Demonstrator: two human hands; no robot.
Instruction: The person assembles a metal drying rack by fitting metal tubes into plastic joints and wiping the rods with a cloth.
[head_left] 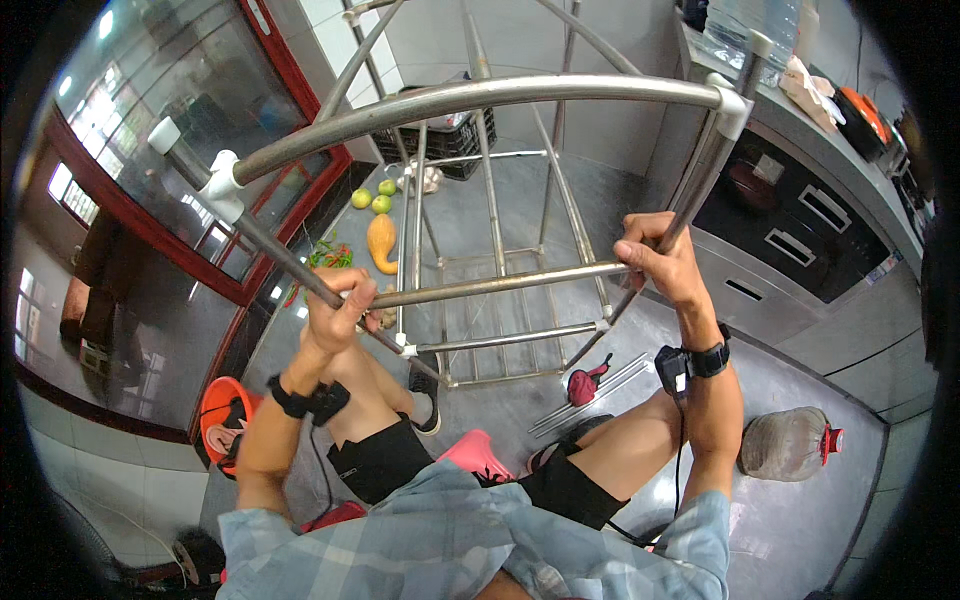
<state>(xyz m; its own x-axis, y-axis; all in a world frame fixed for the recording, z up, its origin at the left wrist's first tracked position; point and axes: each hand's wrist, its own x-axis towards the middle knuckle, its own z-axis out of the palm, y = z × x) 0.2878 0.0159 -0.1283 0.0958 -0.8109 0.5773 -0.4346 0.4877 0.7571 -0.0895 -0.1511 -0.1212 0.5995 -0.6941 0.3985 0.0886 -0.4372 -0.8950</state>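
Observation:
In front of me stands a tall rack frame (490,92) of metal tubes joined by white plastic connectors (223,180). A straight crossbar (500,287) spans its near side. My left hand (335,312) is closed round the frame's left tube, where the crossbar's left end meets it. At the opposite end my right hand (665,258) is wrapped round the right tube, its thumb by the crossbar. Both palms and the joints under them are hidden. Lower down, a thinner crossbar (510,337) runs between two white connectors.
Loose metal rods (590,395) and a dark red pouch (586,385) lie on the floor. A large plastic bottle (790,445) lies at right, an orange bucket (228,415) stands left. Beyond are an orange squash (381,243), green fruits (380,204) and a black crate (450,145). A counter (800,110) borders the right.

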